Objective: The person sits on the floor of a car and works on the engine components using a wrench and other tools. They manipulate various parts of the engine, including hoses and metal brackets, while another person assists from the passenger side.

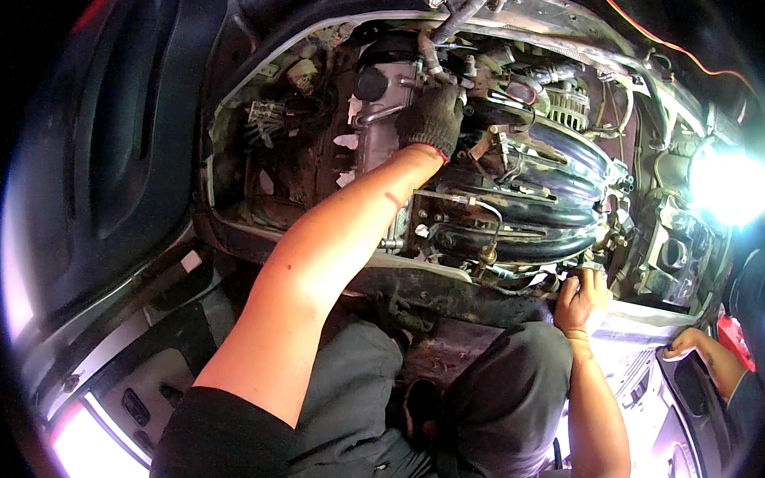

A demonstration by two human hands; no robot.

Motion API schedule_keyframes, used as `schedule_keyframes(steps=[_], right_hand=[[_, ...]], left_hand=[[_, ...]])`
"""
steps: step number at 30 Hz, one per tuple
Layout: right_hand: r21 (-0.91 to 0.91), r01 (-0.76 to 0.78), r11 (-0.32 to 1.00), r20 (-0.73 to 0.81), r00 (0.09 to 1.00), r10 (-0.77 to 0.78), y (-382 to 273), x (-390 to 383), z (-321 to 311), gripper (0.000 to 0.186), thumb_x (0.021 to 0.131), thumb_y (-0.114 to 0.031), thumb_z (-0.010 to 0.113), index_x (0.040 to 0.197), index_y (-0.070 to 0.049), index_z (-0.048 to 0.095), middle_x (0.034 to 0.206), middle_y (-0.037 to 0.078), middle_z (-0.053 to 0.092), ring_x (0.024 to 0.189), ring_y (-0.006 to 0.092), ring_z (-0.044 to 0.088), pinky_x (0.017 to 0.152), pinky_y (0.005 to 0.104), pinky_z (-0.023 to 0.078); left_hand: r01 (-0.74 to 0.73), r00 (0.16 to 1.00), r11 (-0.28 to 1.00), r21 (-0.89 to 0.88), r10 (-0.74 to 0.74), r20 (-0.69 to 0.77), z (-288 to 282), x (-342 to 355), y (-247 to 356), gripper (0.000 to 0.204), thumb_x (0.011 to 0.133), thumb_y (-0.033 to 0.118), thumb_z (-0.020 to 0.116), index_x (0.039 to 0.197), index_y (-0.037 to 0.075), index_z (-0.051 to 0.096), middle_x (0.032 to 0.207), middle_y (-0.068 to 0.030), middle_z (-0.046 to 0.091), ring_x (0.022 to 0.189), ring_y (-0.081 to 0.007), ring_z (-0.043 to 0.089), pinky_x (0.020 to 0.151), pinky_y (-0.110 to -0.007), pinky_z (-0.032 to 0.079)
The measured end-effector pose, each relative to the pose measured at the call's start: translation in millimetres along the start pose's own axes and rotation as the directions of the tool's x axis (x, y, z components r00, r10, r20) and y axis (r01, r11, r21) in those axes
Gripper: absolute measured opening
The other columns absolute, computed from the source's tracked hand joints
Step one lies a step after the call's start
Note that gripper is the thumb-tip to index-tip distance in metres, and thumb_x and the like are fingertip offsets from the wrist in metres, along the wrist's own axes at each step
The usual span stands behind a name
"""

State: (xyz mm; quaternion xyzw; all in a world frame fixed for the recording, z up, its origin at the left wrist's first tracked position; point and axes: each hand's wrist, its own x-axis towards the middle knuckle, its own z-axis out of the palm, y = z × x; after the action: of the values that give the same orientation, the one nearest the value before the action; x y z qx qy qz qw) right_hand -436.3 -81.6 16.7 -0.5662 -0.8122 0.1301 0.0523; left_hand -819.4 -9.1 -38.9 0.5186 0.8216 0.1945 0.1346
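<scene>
My left hand (pixel 430 118), in a dark knit glove, reaches over the silver engine cover (pixel 377 142) beside a metal fitting near the upper hose (pixel 449 22); its fingers are turned away and hidden. The black ribbed intake manifold (pixel 535 223) lies to its right, with a thin line and fittings (pixel 485 205) across it. My bare right hand (pixel 582 301) is at the lower right edge of the engine bay, below the manifold, fingers curled round something I cannot make out. A round black cap (pixel 369 85) sits left of my gloved hand.
My bent knee (pixel 512 395) is beside the right forearm. A co-worker's hand (pixel 684 342) rests on the panel edge at right. A bright lamp (pixel 738 184) shines there. Wiring connectors (pixel 269 117) sit at upper left, and a dark molded panel (pixel 127 78) fills the left side.
</scene>
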Motion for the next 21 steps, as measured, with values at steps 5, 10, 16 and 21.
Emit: schedule_keyframes(steps=[5,10,16,21], right_hand=[[-0.003,0.016,1.000,-0.022,1.000,-0.016,-2,2,-1,0.013,0.081,-0.019,0.057,0.087,-0.007,0.061,0.089,0.013,0.058,0.085,0.0344,0.056,0.076,0.0450,0.041],[0.011,0.021,1.000,-0.011,1.000,-0.021,-3,0,-1,0.012,0.081,-0.018,0.057,0.085,-0.007,0.060,0.087,0.013,0.058,0.084,0.0338,0.056,0.076,0.0449,0.041],[0.009,0.018,1.000,-0.045,0.999,-0.018,-2,1,1,0.012,0.081,-0.019,0.057,0.084,-0.008,0.060,0.086,0.012,0.058,0.082,0.0334,0.056,0.076,0.0450,0.040],[0.016,0.009,1.000,-0.032,0.999,-0.009,1,-1,-1,0.012,0.081,-0.018,0.056,0.086,-0.008,0.061,0.086,0.012,0.058,0.082,0.0338,0.056,0.076,0.0453,0.040]], left_hand=[[-0.163,0.987,0.985,-0.064,0.162,-0.018,5,-2,-23,0.021,0.087,0.024,0.061,0.101,0.010,0.066,0.099,-0.0203,0.066,0.094,-0.0405,0.064,0.079,-0.050,0.052],[0.043,0.985,0.986,0.158,-0.069,0.159,-3,13,-9,0.020,0.087,0.022,0.058,0.102,0.013,0.066,0.101,-0.0177,0.068,0.091,-0.0396,0.066,0.077,-0.050,0.054],[-0.208,0.915,0.939,0.276,0.087,0.394,-29,25,0,0.030,0.095,0.024,0.047,0.105,0.007,0.069,0.105,-0.0214,0.069,0.095,-0.0397,0.069,0.077,-0.051,0.056],[-0.157,0.987,0.985,-0.072,0.158,0.012,-31,6,-20,0.022,0.086,0.026,0.064,0.089,0.005,0.065,0.086,-0.0200,0.066,0.085,-0.0397,0.065,0.076,-0.050,0.049]])
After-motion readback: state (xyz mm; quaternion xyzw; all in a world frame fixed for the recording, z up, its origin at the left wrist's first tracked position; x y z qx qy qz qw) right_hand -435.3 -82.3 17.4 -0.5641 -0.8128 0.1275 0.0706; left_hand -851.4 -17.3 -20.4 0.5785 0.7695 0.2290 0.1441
